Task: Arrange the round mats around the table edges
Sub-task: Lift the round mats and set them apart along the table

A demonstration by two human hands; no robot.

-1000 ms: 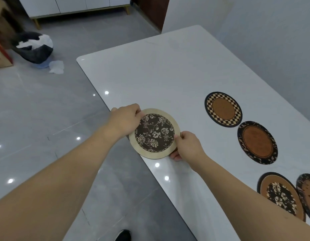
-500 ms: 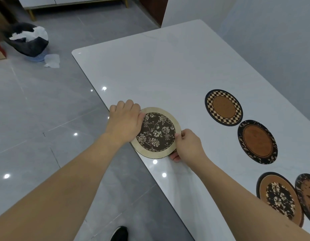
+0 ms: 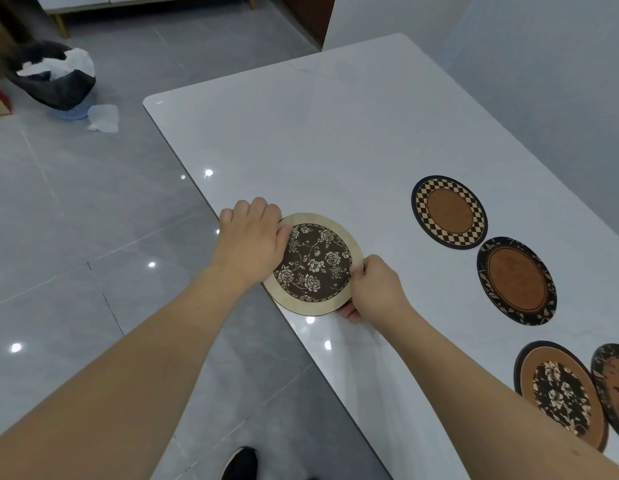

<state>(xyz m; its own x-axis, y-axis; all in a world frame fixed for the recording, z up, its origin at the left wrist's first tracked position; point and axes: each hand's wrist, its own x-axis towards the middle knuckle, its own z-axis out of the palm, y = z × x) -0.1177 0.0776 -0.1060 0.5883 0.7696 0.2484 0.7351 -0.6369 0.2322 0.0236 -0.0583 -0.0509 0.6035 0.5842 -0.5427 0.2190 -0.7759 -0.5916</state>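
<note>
A round mat with a cream rim and dark floral centre [image 3: 315, 263] lies at the left edge of the white table [image 3: 318, 133], slightly overhanging it. My left hand [image 3: 252, 237] grips its left rim and my right hand [image 3: 374, 289] pinches its right rim. A second mat edge shows just beneath it. Along the right side lie a checkered mat [image 3: 449, 212], a dark leaf-rimmed brown mat [image 3: 516, 280], a brown floral mat [image 3: 561, 393] and a dark mat [image 3: 616, 386] cut off by the frame.
The far half of the table is bare. A grey tiled floor [image 3: 76, 254] runs along the left edge. A black bin bag with white paper [image 3: 55, 77] sits far left. My shoe [image 3: 240, 462] shows at the bottom.
Both hands have kept hold of the floral mat and settled it onto the table's left edge; the left hand's fingers now lie flatter over the rim.
</note>
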